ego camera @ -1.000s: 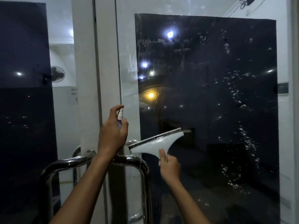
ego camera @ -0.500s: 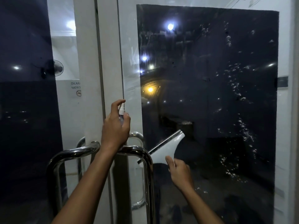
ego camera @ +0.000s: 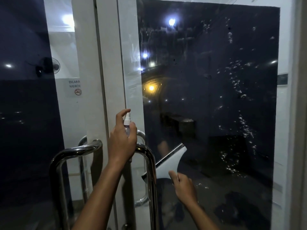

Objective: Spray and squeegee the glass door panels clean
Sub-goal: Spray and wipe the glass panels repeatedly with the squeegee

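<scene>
The right glass door panel (ego camera: 207, 83) is dark, with white foam spots running down its right side. My left hand (ego camera: 122, 143) grips a small clear spray bottle (ego camera: 127, 124) with a white nozzle, index finger raised over the top, in front of the door's left edge. My right hand (ego camera: 183, 188) holds a white squeegee (ego camera: 171, 161) by its handle, low on the panel. Its blade is tilted, upper end to the right, and lies against the glass beside the handle bar.
Two curved chrome door handles (ego camera: 74, 153) (ego camera: 149, 163) stand out from the white frame (ego camera: 108, 80) between the panels. The left glass panel (ego camera: 25, 97) is dark, and a no-smoking notice (ego camera: 75, 88) shows behind it. A wall edge (ego camera: 299, 97) bounds the right.
My right hand has drawn the squeegee downward and tilted its blade more steeply. My left hand with the spray bottle has stayed roughly in place.
</scene>
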{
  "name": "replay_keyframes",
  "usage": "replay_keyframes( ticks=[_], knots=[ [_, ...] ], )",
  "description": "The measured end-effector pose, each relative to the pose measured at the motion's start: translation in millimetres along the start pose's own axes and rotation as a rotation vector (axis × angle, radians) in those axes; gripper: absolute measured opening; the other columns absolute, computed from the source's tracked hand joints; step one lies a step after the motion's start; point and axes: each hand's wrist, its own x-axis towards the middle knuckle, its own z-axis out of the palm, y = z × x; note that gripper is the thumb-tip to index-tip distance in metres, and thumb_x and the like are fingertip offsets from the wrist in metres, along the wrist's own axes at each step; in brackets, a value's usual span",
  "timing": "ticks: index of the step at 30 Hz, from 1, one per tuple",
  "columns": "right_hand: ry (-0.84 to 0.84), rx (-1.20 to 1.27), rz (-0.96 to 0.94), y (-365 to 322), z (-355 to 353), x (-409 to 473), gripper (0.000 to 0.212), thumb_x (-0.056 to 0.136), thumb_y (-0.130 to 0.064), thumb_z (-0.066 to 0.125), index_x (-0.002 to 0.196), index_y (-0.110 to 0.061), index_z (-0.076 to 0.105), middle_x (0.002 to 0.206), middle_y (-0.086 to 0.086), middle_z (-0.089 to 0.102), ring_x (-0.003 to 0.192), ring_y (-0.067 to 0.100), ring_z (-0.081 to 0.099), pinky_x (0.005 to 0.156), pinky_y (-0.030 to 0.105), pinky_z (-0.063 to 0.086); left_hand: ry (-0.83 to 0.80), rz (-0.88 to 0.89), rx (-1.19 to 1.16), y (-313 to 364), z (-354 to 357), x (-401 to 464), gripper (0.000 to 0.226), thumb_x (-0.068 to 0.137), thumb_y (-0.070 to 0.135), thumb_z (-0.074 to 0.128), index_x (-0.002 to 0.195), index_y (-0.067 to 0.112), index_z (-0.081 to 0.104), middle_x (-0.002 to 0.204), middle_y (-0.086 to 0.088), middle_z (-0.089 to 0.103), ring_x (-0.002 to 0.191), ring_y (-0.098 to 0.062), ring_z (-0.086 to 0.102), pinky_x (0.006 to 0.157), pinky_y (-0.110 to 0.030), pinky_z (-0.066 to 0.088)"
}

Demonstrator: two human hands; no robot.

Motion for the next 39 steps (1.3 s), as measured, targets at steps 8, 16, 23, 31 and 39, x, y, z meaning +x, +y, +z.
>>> replay_keyframes(
  ticks=[8, 16, 23, 31, 39],
  knots=[
    [-0.024, 0.104, -0.057, -22.6, 12.7, 18.4, 0.058, 0.097, -0.063, 0.039, 0.064, -0.016, 0.047, 0.057, -0.001, 0.052, 0.053, 0.009, 0.049, 0.051, 0.03, 0.035, -0.006, -0.016, -0.081, 9.3, 7.8, -29.1, 0.038, 0.103, 0.015, 0.049, 0.138, 0.031, 0.044, 0.069, 0.001, 0.053, 0.055, -0.004, 0.053, 0.047, -0.016, 0.041],
    [-0.042, 0.023, 0.008, 16.7, 7.8, -6.1, 0.059, 0.097, -0.064, 0.037, 0.063, -0.017, 0.043, 0.056, -0.002, 0.049, 0.052, 0.008, 0.048, 0.049, 0.03, 0.033, -0.027, -0.061, -0.069, 14.5, 25.5, -77.4, 0.038, 0.103, 0.014, 0.049, 0.135, 0.033, 0.046, 0.076, 0.006, 0.057, 0.063, -0.002, 0.059, 0.052, -0.012, 0.044],
    [-0.116, -0.01, -0.016, 27.5, 0.9, 1.5, 0.056, 0.096, -0.068, 0.035, 0.067, -0.022, 0.049, 0.069, -0.004, 0.059, 0.064, 0.013, 0.056, 0.05, 0.029, 0.034, -0.045, -0.146, 0.026, 3.3, 50.5, -144.4, 0.04, 0.101, 0.023, 0.049, 0.135, 0.041, 0.041, 0.081, 0.006, 0.059, 0.066, -0.006, 0.06, 0.052, -0.014, 0.045],
    [-0.153, -0.027, 0.01, 63.6, -9.2, -15.6, 0.054, 0.097, -0.064, 0.037, 0.072, -0.021, 0.057, 0.072, -0.004, 0.062, 0.068, 0.016, 0.058, 0.061, 0.033, 0.042, -0.074, -0.297, 0.146, 1.1, 69.9, -212.7, 0.045, 0.102, 0.027, 0.049, 0.128, 0.062, 0.035, 0.101, 0.011, 0.066, 0.081, -0.008, 0.066, 0.061, -0.013, 0.044],
    [-0.22, 0.041, 0.039, 80.1, -1.0, -5.7, 0.058, 0.095, -0.068, 0.036, 0.079, -0.019, 0.06, 0.072, -0.004, 0.062, 0.069, 0.021, 0.057, 0.062, 0.033, 0.041, -0.021, -0.393, 0.166, 8.8, 85.3, -229.7, 0.044, 0.101, 0.02, 0.053, 0.128, 0.053, 0.042, 0.102, 0.026, 0.061, 0.088, 0.003, 0.063, 0.065, -0.019, 0.045]
  ],
)
